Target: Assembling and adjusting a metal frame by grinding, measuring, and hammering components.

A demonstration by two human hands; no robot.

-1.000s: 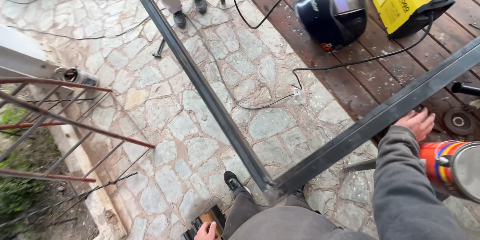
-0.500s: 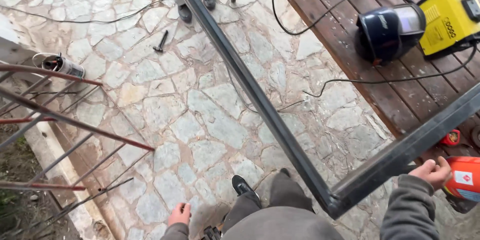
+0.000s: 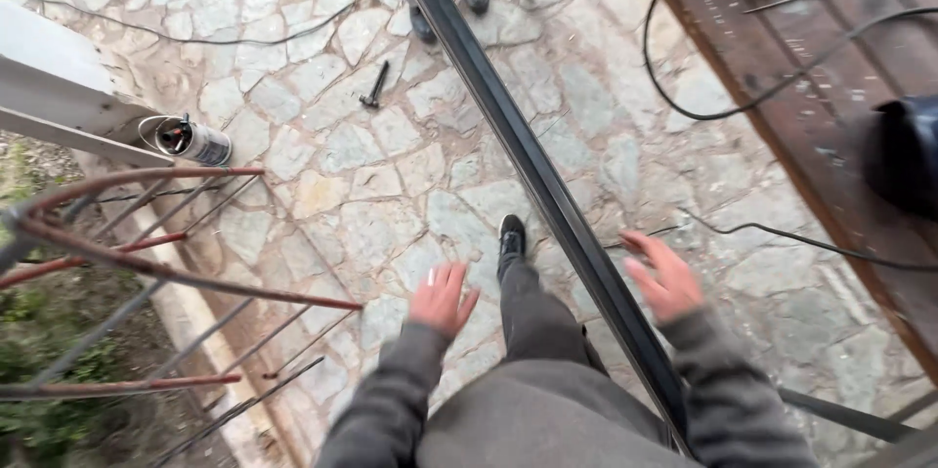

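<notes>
1. Right hand (image 3: 664,277) has let go of the dark metal frame bar (image 3: 532,170); its grip is released, fingers spread, just beside the bar.
2. Left hand (image 3: 442,298) has risen, open and empty, above the stone floor (image 3: 322,194).
3. The bar runs diagonally between both hands.

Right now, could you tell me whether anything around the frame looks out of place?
A hammer lies loose on the stone paving, and black cables trail across it near the dark metal bar. Both hands are empty.

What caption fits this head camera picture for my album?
Two empty hands, left hand and right hand, spread beside a dark metal bar above stone paving.
</notes>
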